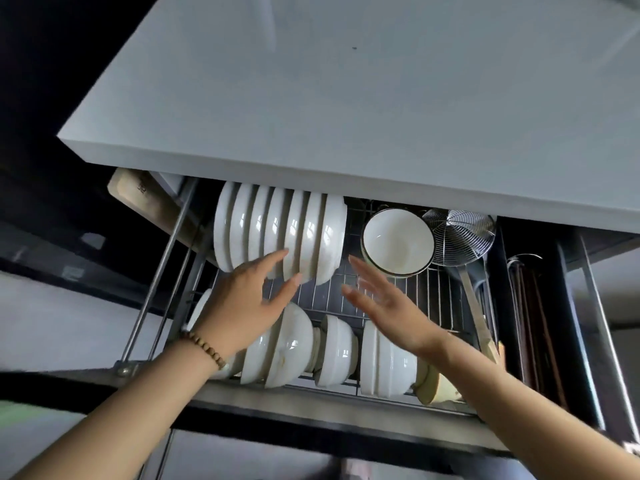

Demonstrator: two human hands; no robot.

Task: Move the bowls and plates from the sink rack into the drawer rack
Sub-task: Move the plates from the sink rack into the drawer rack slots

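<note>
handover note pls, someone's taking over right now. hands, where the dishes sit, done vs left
Left hand: open, empty, fingertips at the row of plates.
Right hand: open, empty, above the drawer rack.
Done: plates stand on edge at the back left, bowls fill the front row, one rimmed bowl sits beside the wire skimmer.
Left: the sink rack is out of view, so check it for leftovers.

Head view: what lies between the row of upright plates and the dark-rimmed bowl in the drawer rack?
Nothing stands between the upright plates and the dark-rimmed bowl: the head view shows only a narrow stretch of bare drawer rack wire.
</note>
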